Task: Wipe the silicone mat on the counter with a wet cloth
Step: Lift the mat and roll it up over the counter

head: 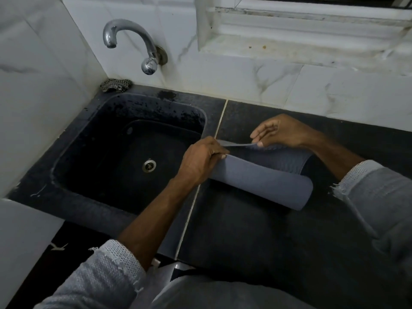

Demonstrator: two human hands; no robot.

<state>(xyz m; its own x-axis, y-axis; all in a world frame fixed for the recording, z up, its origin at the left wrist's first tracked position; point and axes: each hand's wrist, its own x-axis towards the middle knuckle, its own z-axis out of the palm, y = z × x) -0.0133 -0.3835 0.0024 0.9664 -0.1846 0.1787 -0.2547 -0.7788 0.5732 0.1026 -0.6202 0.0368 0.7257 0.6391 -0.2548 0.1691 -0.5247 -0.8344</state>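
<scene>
1. Dark stone bench (245,230) beside a black sink (124,152), tiled wall behind, tap (131,43) above.
2. Silicone mat (263,181), grey, sits half rolled on the bench just right of the sink.
3. Left hand (200,161) pinches the mat's free edge; right hand (281,132) pinches the same edge further along. Both grips closed on it.
4. I judge we're at unrolling; no wiping done.
5. Checked cloth (116,84) lies in the back corner, untouched.
6. Open bench lies toward me; the sink edge is close on the left.
</scene>
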